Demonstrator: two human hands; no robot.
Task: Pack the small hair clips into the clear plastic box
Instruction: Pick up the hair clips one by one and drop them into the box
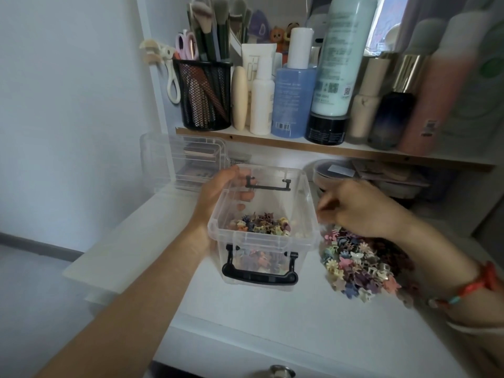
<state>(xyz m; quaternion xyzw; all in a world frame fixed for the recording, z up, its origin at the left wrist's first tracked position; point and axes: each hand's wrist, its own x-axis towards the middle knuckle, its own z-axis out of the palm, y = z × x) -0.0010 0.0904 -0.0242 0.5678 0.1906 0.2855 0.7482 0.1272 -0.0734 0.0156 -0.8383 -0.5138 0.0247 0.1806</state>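
Observation:
A clear plastic box [305,214] with black latch handles stands open on the white desk [259,323]. A layer of small coloured hair clips [261,226] lies on its bottom. My left hand [218,192] grips the box's left wall, fingers over the rim. To the right of the box a heap of small flower-shaped and butterfly-shaped clips [360,266] lies on the desk. My right hand [360,208] is curled at the far edge of that heap, fingers pinched together; whether it holds clips is hidden by blur.
The box's clear lid [182,162] leans at the back left. A shelf [327,150] above carries bottles, tubes and a black mesh cup [203,96] of brushes. Flat tins and cases lie under the shelf at the right. A drawer knob [281,372] shows at the front edge.

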